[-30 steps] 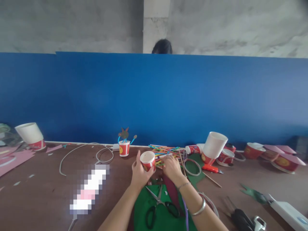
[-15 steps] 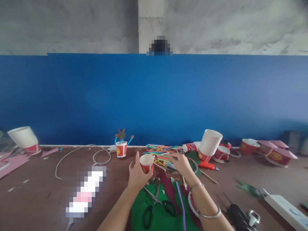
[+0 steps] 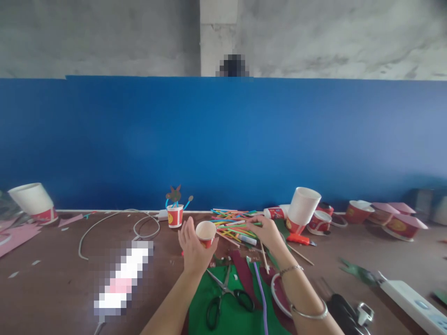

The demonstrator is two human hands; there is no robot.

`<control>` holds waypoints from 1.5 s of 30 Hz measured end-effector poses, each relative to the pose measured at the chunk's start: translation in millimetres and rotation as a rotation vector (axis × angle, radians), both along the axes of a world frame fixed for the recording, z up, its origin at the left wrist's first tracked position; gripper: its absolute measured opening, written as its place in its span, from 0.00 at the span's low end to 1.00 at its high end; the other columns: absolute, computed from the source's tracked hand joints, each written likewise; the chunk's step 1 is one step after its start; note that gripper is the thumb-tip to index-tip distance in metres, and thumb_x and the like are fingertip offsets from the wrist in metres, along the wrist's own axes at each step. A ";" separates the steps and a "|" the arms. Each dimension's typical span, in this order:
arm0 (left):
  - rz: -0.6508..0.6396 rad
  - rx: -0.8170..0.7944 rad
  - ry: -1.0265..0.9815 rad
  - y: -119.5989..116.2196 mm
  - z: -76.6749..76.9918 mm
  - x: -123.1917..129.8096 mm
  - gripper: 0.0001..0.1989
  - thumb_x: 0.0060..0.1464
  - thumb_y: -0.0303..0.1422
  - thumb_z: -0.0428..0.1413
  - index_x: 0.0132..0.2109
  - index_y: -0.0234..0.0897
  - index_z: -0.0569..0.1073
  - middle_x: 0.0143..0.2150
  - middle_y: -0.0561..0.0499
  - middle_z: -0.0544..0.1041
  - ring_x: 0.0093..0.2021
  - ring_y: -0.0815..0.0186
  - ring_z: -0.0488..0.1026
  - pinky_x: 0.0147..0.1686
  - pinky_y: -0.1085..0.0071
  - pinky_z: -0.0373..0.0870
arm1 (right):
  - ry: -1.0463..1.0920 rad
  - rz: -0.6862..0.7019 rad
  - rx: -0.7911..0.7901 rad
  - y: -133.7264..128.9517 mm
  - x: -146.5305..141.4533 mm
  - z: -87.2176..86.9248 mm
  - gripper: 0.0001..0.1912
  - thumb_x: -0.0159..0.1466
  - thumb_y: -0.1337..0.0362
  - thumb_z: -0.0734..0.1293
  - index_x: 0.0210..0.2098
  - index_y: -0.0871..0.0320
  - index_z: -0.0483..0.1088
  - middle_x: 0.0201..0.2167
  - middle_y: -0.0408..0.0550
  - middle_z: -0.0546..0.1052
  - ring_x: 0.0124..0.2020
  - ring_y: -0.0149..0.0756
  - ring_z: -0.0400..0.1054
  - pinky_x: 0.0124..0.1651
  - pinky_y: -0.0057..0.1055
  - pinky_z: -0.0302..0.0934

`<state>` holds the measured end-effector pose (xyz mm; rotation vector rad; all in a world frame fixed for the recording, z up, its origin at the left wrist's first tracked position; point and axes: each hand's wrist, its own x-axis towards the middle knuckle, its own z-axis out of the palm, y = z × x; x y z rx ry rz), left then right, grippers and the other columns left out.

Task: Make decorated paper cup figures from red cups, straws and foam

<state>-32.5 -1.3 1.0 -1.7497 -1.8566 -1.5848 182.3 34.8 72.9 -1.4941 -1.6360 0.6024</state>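
Note:
My left hand [image 3: 196, 249] is wrapped round a small red and white paper cup [image 3: 206, 231], its open mouth tipped up toward me. To its right, my right hand [image 3: 266, 232] is over a pile of thin coloured sticks [image 3: 230, 222]. Its thumb and fingers come together at the pile's right side, by a green stick; whether they grip it is unclear. Below both hands, scissors [image 3: 225, 291] with black handles lie spread on green sheet material [image 3: 202, 321]. A purple strip [image 3: 261, 298] runs beside them, and a glue stick [image 3: 246, 239] lies just left of the right hand.
A decorated paper cup [image 3: 175, 216] with blue stems stands at the back, before a blue partition [image 3: 223, 139]. Stacked white cups [image 3: 303, 207] and a red utility knife [image 3: 298, 239] are to the right. A white power strip [image 3: 415, 302] lies front right, a pixelated phone-like object [image 3: 124, 279] left.
My left hand has shifted slightly left with the cup, turning it so its mouth faces me more. My right hand stays over the sticks, its fingers now closer together.

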 end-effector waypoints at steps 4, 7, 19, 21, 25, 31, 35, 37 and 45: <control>-0.381 0.094 0.103 -13.6 14.4 20.7 0.27 0.55 0.32 0.51 0.61 0.36 0.57 0.59 0.38 0.64 0.63 0.53 0.54 0.60 0.53 0.50 | -0.102 0.044 0.023 -9.8 -1.8 10.7 0.09 0.52 0.61 0.63 0.27 0.59 0.73 0.25 0.46 0.77 0.25 0.36 0.68 0.29 0.29 0.59; -0.567 -0.028 -0.040 -15.2 21.5 46.1 0.22 0.57 0.32 0.48 0.59 0.35 0.61 0.57 0.39 0.67 0.60 0.53 0.59 0.58 0.55 0.55 | -0.142 0.152 0.000 -17.8 -6.2 17.3 0.07 0.52 0.63 0.64 0.26 0.58 0.73 0.22 0.43 0.75 0.21 0.32 0.65 0.26 0.27 0.57; -0.519 -0.259 -0.610 1.8 -13.1 52.8 0.18 0.58 0.45 0.45 0.33 0.37 0.70 0.28 0.50 0.69 0.32 0.63 0.67 0.38 0.67 0.65 | -0.480 0.044 0.032 10.6 -13.0 -45.0 0.11 0.58 0.66 0.61 0.36 0.59 0.75 0.37 0.52 0.77 0.42 0.42 0.68 0.44 0.30 0.57; -0.576 -0.287 -0.655 2.1 -16.1 54.4 0.20 0.57 0.48 0.45 0.34 0.36 0.71 0.24 0.53 0.65 0.27 0.67 0.64 0.32 0.70 0.64 | -0.537 0.024 0.037 9.8 -16.4 -51.5 0.11 0.58 0.67 0.62 0.37 0.61 0.74 0.40 0.55 0.76 0.47 0.44 0.65 0.48 0.32 0.55; -0.688 -0.357 -0.767 4.9 -18.8 58.3 0.22 0.57 0.50 0.45 0.37 0.35 0.71 0.20 0.59 0.56 0.19 0.72 0.55 0.22 0.75 0.58 | -0.611 0.005 0.044 7.6 -19.3 -54.0 0.10 0.59 0.70 0.59 0.35 0.62 0.72 0.39 0.55 0.74 0.47 0.44 0.64 0.49 0.33 0.53; -0.724 -0.378 -0.850 7.0 -20.7 57.7 0.23 0.55 0.51 0.46 0.36 0.35 0.70 0.19 0.60 0.54 0.17 0.74 0.51 0.19 0.76 0.54 | -0.688 0.018 0.095 7.2 -18.3 -58.5 0.13 0.59 0.69 0.60 0.44 0.60 0.68 0.42 0.54 0.73 0.47 0.43 0.62 0.47 0.32 0.53; -0.741 -0.369 -0.879 7.5 -19.6 57.4 0.22 0.55 0.52 0.47 0.36 0.35 0.69 0.19 0.61 0.54 0.16 0.75 0.50 0.18 0.77 0.52 | -0.684 0.037 0.115 9.2 -17.1 -58.5 0.08 0.60 0.68 0.60 0.35 0.60 0.70 0.39 0.53 0.73 0.46 0.42 0.63 0.46 0.31 0.53; -0.717 -0.351 -0.920 8.6 -18.8 57.9 0.23 0.52 0.53 0.49 0.34 0.35 0.68 0.18 0.61 0.54 0.17 0.75 0.51 0.18 0.78 0.51 | -0.522 0.036 0.198 11.0 -15.9 -51.9 0.08 0.61 0.65 0.60 0.34 0.60 0.70 0.36 0.52 0.74 0.42 0.41 0.64 0.44 0.30 0.55; -0.796 -0.372 -1.011 7.3 -14.9 64.0 0.25 0.49 0.55 0.51 0.35 0.34 0.69 0.25 0.52 0.70 0.21 0.72 0.63 0.20 0.76 0.59 | 0.072 0.293 -0.059 7.3 -16.6 -24.4 0.18 0.57 0.53 0.63 0.18 0.59 0.63 0.14 0.37 0.60 0.18 0.26 0.53 0.22 0.24 0.47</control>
